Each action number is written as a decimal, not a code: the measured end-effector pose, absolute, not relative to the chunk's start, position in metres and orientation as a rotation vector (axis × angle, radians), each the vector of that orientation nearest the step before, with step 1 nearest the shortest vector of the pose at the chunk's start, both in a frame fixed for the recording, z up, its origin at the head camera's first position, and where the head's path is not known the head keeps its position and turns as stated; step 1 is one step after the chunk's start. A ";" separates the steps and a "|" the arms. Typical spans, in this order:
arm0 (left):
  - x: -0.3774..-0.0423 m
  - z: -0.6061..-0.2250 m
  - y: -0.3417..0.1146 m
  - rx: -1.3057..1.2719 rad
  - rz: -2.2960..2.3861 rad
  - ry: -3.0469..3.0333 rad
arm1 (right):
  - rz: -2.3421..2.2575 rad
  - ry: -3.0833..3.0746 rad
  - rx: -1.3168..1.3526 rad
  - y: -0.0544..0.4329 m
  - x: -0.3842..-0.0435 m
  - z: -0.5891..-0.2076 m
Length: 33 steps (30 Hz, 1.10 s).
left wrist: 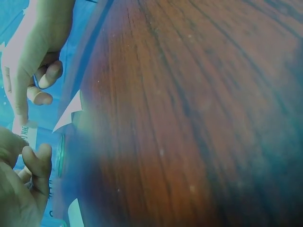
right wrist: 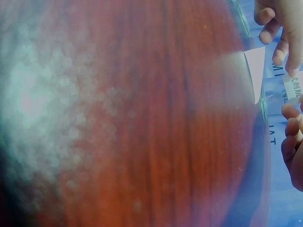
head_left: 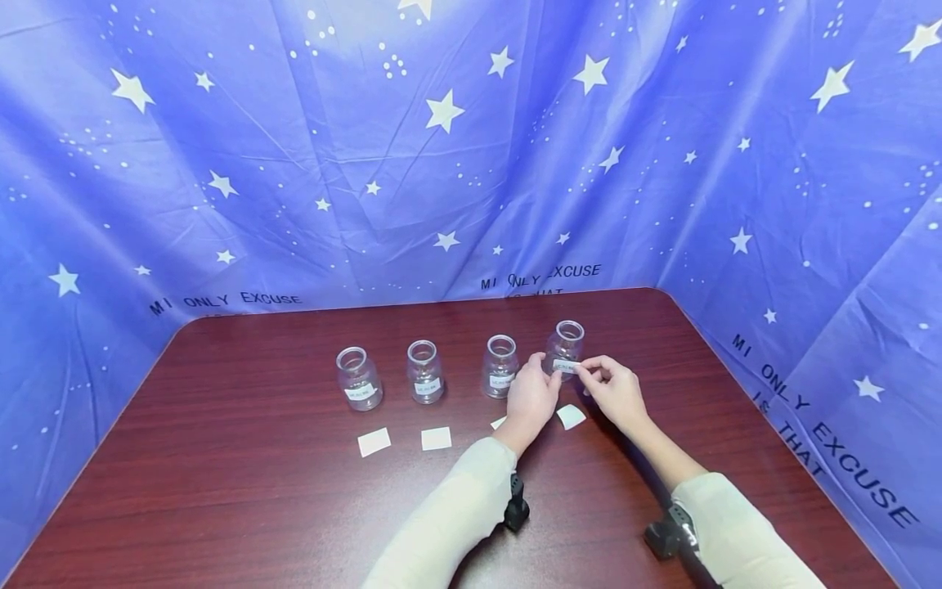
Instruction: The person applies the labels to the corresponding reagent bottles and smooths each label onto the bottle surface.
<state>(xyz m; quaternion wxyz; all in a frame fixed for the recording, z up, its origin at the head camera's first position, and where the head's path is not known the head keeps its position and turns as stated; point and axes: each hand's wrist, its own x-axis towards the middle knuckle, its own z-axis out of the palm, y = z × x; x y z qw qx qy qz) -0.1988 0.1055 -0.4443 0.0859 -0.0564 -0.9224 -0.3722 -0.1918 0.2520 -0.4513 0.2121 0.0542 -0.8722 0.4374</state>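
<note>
A clear glass jar [head_left: 569, 337] stands open-mouthed at the right end of a row of several jars. Across its front lies a small white label [head_left: 566, 366] with dark print. My right hand [head_left: 614, 393] pinches the label's right end between thumb and forefinger, other fingers curled. At the label's left end, my left hand [head_left: 531, 397] pinches with its fingertips, close against the jar's left side. The printed label [left wrist: 29, 135] also shows between both hands in the left wrist view. Whether the label touches the glass cannot be told.
To the left stand labelled glass jars [head_left: 502, 360], [head_left: 424, 372] and another jar [head_left: 359, 380]. White paper pieces [head_left: 374, 442] lie before them; a curled piece [head_left: 571, 417] lies below my hands. The dark red wooden table [head_left: 243, 458] meets a blue star-printed curtain [head_left: 383, 147].
</note>
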 end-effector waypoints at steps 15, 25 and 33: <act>-0.210 -0.443 0.106 -0.202 -1.695 -2.761 | 1.234 -2.423 0.147 0.253 -0.193 -0.451; -0.209 -0.440 0.107 -0.187 -1.648 -2.736 | 1.218 -2.438 0.150 0.254 -0.193 -0.450; -0.210 -0.441 0.107 -0.168 -1.599 -2.743 | 1.249 -2.465 0.123 0.255 -0.192 -0.450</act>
